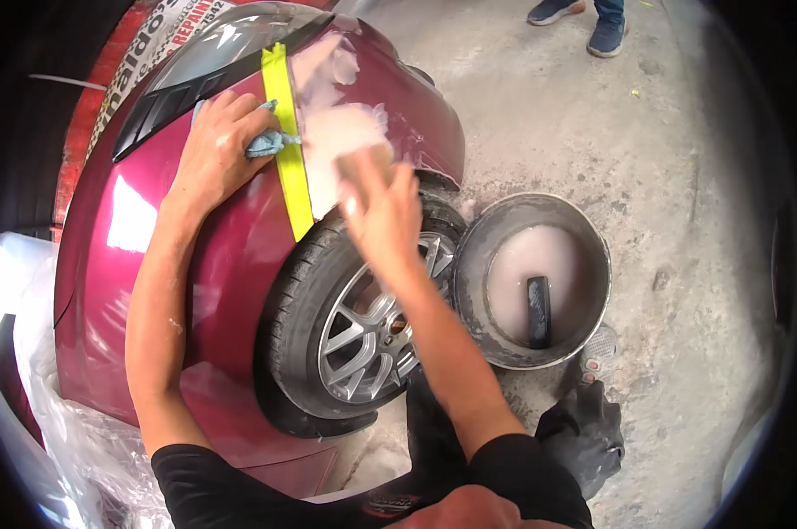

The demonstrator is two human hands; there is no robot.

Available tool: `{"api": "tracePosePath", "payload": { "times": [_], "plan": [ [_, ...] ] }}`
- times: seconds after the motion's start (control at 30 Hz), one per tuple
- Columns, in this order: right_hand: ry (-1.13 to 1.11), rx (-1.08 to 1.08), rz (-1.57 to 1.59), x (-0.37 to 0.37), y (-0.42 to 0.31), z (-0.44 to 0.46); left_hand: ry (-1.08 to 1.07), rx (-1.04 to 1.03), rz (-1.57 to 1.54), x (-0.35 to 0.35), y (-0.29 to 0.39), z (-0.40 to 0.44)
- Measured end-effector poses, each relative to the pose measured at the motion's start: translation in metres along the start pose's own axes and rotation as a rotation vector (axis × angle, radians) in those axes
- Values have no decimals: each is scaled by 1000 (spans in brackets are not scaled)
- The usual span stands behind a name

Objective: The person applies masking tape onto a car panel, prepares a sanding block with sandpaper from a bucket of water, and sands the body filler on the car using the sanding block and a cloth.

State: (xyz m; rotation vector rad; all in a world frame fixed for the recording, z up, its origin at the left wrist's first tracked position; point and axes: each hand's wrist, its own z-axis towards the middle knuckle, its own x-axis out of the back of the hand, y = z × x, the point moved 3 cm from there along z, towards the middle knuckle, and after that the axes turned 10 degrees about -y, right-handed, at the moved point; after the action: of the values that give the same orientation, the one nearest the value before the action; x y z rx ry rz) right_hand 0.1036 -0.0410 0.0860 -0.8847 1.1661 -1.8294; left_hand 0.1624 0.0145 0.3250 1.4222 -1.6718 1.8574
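My left hand (222, 141) rests on the dark red car fender (231, 256), its fingers closed on a crumpled light blue cloth (273, 143). Beside it, a strip of yellow-green tape (288, 145) runs down the panel to the wheel arch. My right hand (382, 212) is over the pale filler patch (341, 132) just above the tyre, blurred by motion. Its fingers look curled around something brownish that I cannot make out. Below that hand sits the wheel (363, 339) with silver spokes.
A round dark bucket (599, 273) of cloudy liquid stands right of the wheel, with a black block (539, 313) in it. Another person's shoes (606, 37) are at the top on the concrete floor (680, 220). Clear plastic sheeting (81, 441) lies at lower left.
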Motion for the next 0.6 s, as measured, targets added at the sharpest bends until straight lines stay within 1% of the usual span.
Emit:
{"api": "tracePosePath", "payload": {
  "times": [0.07,0.17,0.2,0.27,0.37,0.4,0.5,0.6],
  "plan": [
    [85,-87,-8,-2,23,42,11,-14,-12,0,0,-1],
    [111,-163,33,0,18,45,5,-12,-7,0,-2,-4],
    [23,-149,16,5,-3,29,3,-12,0,0,-3,-1],
    [22,7,-28,2,-48,-20,26,-12,-6,1,-2,0],
    [13,68,-60,3,-44,-16,21,-29,-8,-2,-4,-1],
    [39,-42,-37,2,-33,4,19,-32,-10,-2,-4,-1],
    [25,-140,23,11,-18,42,17,-22,-22,-1,-3,-1],
    [34,-41,4,4,-43,-2,10,-13,-16,-1,-4,-1]
  ]
}}
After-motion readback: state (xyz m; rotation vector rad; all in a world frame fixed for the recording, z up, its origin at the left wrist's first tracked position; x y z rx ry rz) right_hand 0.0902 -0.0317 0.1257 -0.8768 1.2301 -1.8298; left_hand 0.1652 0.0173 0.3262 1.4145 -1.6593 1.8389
